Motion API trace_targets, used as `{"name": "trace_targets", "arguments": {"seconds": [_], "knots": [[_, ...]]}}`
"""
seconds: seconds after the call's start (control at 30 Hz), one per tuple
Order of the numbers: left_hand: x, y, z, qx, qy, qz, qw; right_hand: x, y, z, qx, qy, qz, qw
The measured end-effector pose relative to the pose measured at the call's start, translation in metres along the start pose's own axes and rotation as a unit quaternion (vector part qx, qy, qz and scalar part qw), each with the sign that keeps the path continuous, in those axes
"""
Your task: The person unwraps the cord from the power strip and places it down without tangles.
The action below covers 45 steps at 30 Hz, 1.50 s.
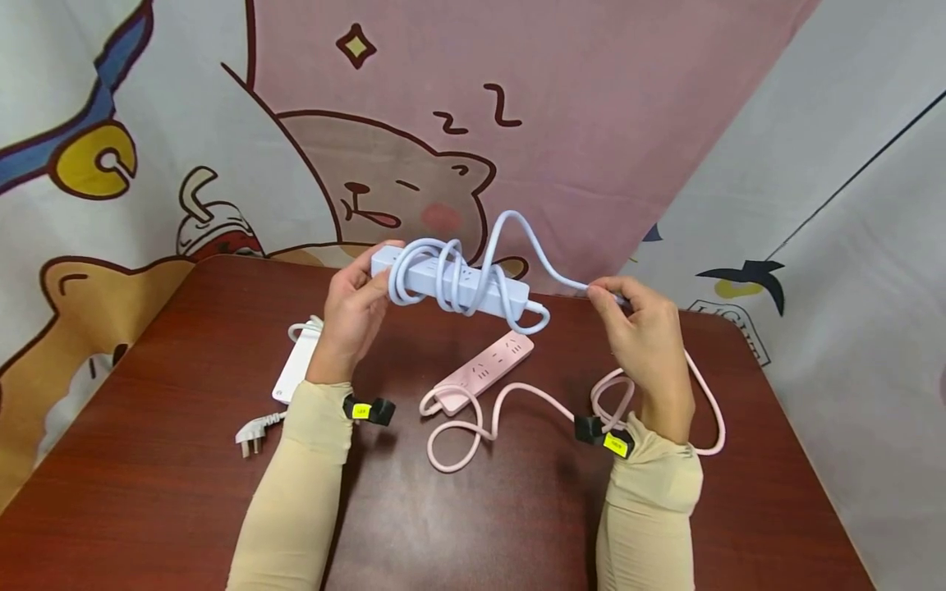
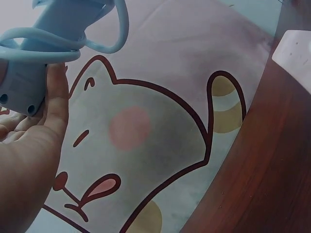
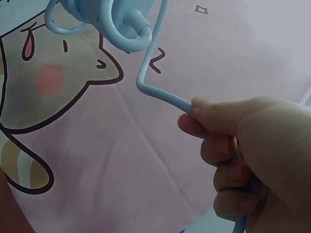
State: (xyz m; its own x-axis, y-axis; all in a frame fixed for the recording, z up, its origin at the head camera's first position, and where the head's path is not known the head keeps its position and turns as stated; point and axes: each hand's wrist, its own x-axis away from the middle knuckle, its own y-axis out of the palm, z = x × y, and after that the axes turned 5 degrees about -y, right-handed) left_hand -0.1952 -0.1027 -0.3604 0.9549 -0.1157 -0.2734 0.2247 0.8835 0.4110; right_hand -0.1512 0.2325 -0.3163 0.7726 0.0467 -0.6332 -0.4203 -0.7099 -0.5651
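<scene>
A light blue power strip [image 1: 479,291] is held up above the table, its own cord [image 1: 535,243] looped several times around its body. My left hand [image 1: 356,308] grips the strip's left end, thumb in front. Off to the right, my right hand [image 1: 645,332] pinches the blue cord between thumb and forefinger, the other fingers curled round it, as the right wrist view shows with the cord [image 3: 165,94] running up to the strip. From the strip's right end the cord bends back in a small loop. The cord's plug end cannot be seen.
Below the blue strip, a pink power strip [image 1: 488,371] lies on the dark red table [image 1: 473,525], its pink cord [image 1: 456,469] spreading right beneath my right wrist. Partly behind my left forearm lies a white power strip [image 1: 296,365] with a three-pin plug [image 1: 254,430]. A printed curtain [image 1: 591,107] hangs behind.
</scene>
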Motion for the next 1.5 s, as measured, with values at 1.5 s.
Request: {"name": "trace_targets", "arguments": {"seconds": [1.5], "knots": [[-0.005,-0.002,0.000,0.019,0.030,0.118,0.9924,0.001,-0.011,-0.027,-0.182,-0.027,0.060,0.981]]}}
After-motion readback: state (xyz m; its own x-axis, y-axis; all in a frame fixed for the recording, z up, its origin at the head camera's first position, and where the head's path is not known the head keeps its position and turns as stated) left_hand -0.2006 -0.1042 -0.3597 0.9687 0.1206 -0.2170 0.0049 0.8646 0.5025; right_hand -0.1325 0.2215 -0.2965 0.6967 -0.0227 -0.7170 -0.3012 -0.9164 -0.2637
